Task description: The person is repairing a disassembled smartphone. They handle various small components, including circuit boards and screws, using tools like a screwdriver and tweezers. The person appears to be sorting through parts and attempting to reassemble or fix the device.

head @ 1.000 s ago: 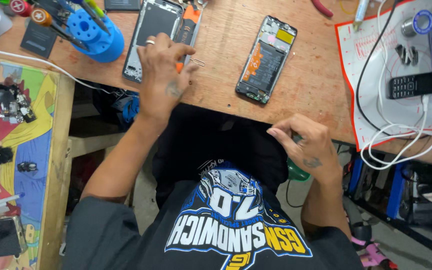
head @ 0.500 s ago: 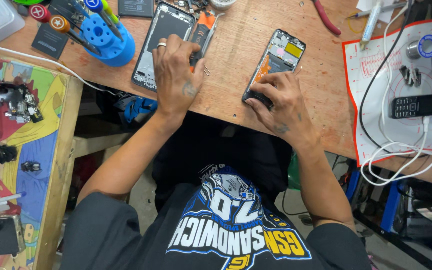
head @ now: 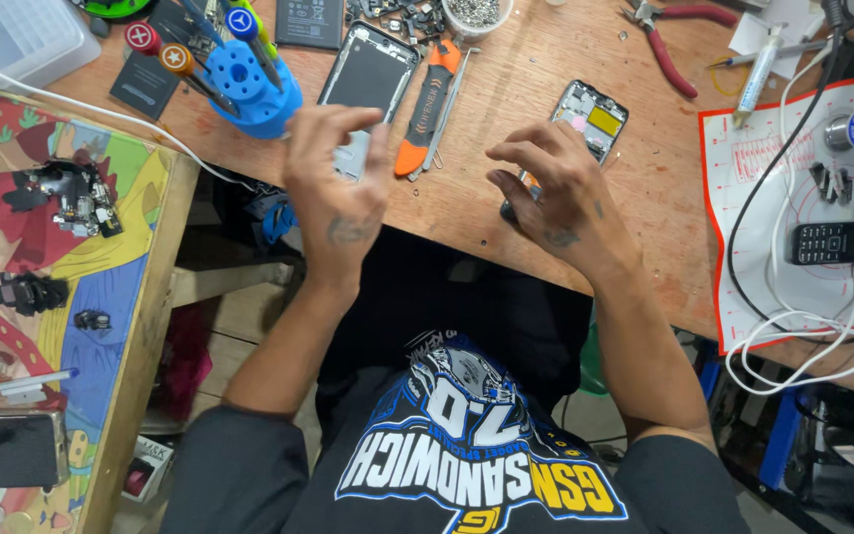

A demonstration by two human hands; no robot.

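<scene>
Nearest, both hands raised off the bench, fingers loosely curled, holding nothing. Right hand directly over the near end of the opened phone, long axis running far-right. Left hand hovering over the phone frame, farther left.

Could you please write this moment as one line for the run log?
left hand: raised, empty, over phone frame | right hand: raised, empty, over opened phone | orange pry tool: between phones | surface: wooden bench
</scene>
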